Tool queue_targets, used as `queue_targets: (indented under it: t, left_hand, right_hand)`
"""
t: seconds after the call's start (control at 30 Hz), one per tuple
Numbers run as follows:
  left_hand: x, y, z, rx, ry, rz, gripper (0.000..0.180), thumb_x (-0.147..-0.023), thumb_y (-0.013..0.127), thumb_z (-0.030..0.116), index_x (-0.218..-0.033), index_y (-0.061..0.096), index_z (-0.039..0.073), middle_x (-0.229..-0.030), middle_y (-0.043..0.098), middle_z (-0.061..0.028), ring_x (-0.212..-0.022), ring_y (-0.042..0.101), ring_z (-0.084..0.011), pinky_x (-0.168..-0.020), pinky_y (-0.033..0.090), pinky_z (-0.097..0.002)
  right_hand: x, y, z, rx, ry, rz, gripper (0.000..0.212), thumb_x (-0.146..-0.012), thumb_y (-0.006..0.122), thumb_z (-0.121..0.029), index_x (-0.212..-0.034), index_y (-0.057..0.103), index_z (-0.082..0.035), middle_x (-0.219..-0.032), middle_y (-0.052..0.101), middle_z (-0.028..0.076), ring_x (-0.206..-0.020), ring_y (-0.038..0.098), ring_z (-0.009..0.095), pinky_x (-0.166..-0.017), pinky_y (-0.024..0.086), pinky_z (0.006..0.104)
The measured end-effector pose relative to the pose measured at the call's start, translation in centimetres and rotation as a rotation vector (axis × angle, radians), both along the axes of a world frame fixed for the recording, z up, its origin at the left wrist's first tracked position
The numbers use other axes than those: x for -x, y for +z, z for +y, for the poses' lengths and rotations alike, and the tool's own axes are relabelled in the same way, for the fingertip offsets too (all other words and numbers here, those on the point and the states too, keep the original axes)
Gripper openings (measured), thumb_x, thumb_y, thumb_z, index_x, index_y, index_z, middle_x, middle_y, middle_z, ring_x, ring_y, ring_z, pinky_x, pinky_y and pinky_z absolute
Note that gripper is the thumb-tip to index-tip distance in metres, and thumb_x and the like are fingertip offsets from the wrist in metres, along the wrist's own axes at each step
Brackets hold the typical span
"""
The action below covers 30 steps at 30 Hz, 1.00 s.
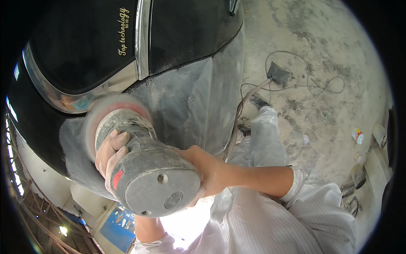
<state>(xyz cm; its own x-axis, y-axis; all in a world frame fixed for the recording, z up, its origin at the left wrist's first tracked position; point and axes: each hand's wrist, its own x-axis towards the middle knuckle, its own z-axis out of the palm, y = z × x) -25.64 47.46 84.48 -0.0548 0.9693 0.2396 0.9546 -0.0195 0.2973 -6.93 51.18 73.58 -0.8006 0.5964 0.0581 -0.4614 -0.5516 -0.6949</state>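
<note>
A dusty grey power sander (pixel 158 188) is held in both of my hands against the car's side. Around its neck curl the fingers of my left hand (pixel 111 152), close behind the pad. My right hand (pixel 207 167) grips the rear of the body, with most of its fingers hidden behind the tool. The round sanding pad (pixel 115 111), reddish with a pale rim, is smeared by motion. It lies at the edge of a dull grey sanded area (pixel 182 101) on the black car body (pixel 42 139), just below the window's chrome trim (pixel 101 86).
A hose (pixel 239 114) and a thin looped cable (pixel 304 86) run over the stained floor, past a dark square piece (pixel 279 74). My shoe (pixel 259 101) stands beside them. Cans (pixel 357 136) lie at the right, and a blue board (pixel 118 228) shows at the lower left.
</note>
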Motion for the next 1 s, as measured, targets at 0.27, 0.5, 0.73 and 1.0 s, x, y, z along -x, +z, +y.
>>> queue_targets:
  t: [0.27, 0.5, 0.73, 1.0]
  left_hand:
    - [-1.3, 0.2, -2.7, -0.134, -0.068, 0.138, 0.034, -0.099, 0.081, 0.025, -0.119, 0.060, 0.007, -0.118, 0.076, -0.0176, -0.118, 0.074, -0.0389, -0.106, 0.057, -0.0540]
    - [-0.1, 1.1, -7.5, -0.119, -0.080, 0.138, 0.038, -0.101, 0.078, 0.028, -0.124, 0.056, 0.008, -0.121, 0.074, -0.0180, -0.119, 0.073, -0.0392, -0.105, 0.057, -0.0558]
    - [0.8, 1.3, -13.1, -0.177, -0.061, 0.140, 0.036, -0.104, 0.075, 0.031, -0.125, 0.055, 0.010, -0.117, 0.074, -0.0176, -0.114, 0.074, -0.0390, -0.100, 0.057, -0.0570]
    - [2.6, 1.0, -20.1, -0.211, -0.026, 0.171, 0.034, -0.106, 0.072, 0.032, -0.127, 0.054, 0.012, -0.116, 0.074, -0.0169, -0.111, 0.074, -0.0398, -0.098, 0.057, -0.0582]
  right_hand:
    - [0.8, 0.7, -3.7, 0.064, 0.088, 0.018, 0.067, -0.066, 0.094, -0.013, -0.125, 0.065, 0.000, -0.101, 0.080, 0.020, -0.094, 0.082, 0.035, -0.083, 0.061, 0.0402]
    - [2.2, 0.7, -8.8, -0.032, 0.032, -0.005, 0.074, -0.061, 0.097, -0.011, -0.126, 0.065, 0.000, -0.100, 0.081, 0.018, -0.090, 0.081, 0.031, -0.082, 0.061, 0.0379]
    - [3.8, 0.6, -14.9, -0.053, 0.045, 0.041, 0.091, -0.056, 0.106, -0.018, -0.134, 0.063, 0.000, -0.105, 0.082, 0.018, -0.099, 0.083, 0.035, -0.085, 0.063, 0.0411]
    - [5.3, 1.3, -20.7, -0.119, -0.024, 0.054, 0.098, -0.051, 0.112, -0.019, -0.134, 0.063, 0.001, -0.107, 0.083, 0.018, -0.103, 0.083, 0.037, -0.084, 0.063, 0.0422]
